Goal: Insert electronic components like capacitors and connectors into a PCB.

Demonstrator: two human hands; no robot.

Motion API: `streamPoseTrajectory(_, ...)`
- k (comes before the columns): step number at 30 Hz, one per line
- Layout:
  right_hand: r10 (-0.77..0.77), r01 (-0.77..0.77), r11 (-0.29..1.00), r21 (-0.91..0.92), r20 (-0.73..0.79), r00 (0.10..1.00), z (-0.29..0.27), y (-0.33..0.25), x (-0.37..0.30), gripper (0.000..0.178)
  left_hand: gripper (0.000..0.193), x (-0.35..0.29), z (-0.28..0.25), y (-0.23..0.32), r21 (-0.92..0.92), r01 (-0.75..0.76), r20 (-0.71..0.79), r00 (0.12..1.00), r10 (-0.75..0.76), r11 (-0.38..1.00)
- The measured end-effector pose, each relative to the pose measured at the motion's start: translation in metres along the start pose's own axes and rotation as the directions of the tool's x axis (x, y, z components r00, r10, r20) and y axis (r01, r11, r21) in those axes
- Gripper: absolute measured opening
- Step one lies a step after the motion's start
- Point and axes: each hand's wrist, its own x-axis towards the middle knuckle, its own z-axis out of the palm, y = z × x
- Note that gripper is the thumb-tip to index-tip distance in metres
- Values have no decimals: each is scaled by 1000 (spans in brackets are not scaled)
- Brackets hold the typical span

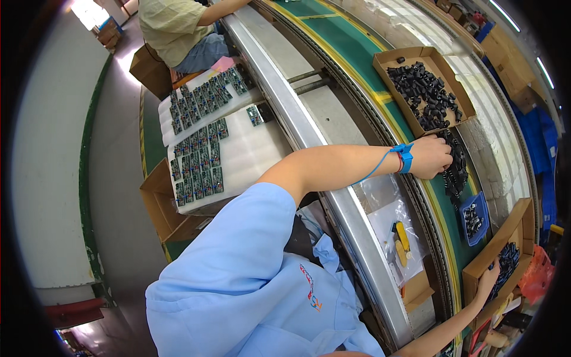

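Observation:
My left hand [431, 157], with a blue wrist strap [404, 157] and its cord, reaches across the line to a heap of small black parts [456, 172]. Its fingers curl at the heap's edge, and what they pinch is hidden. Just beyond it stands an open cardboard box [410, 122] of black cylindrical parts [419, 86]. At the lower right, my right hand [489, 279] dips into another cardboard box [476, 268] of dark blue-black parts [505, 268]. Its fingertips are lost among them. Between the hands sits a blue tray [476, 235] of small metallic and black parts.
A metal rail [351, 220] runs before me along the green conveyor [339, 35]. Yellow-handled tools [402, 238] lie on a plastic sheet. To the left, white foam [256, 160] carries rows of circuit boards [202, 154]. A co-worker [172, 30] sits at upper left.

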Motion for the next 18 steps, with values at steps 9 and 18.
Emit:
streamPoseTrajectory(9, -59, 59, 998, -17, -18, 998, 3, -10, -2, 42, 13, 6, -13, -2, -80, -44, -12, 999, 43, 996)
streamPoseTrajectory(18, 72, -91, 980, -178, -112, 991, 1, -62, -24, 42, 7, 16, -13, 7, -157, -57, 40, 997, 64, 986)
